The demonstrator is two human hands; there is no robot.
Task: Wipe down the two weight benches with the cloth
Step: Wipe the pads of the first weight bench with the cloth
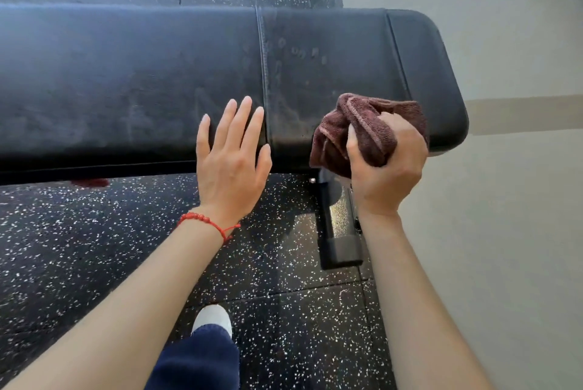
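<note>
A black padded weight bench (132, 74) runs across the view from the left edge to its rounded right end. Smudges and finger marks show on the pad near the seam. My right hand (386, 169) grips a bunched maroon cloth (359, 124) over the bench's near edge, close to the right end. My left hand (232, 156) is flat with straight fingers at the near edge of the pad, just left of the seam. Only this one bench is in view.
The bench's black metal foot (339, 232) sticks out on the floor below my right hand. Black speckled rubber flooring (94, 247) lies in front of and behind the bench; pale smooth floor (504, 232) is to the right. My shoe (212, 318) and trouser leg are at the bottom.
</note>
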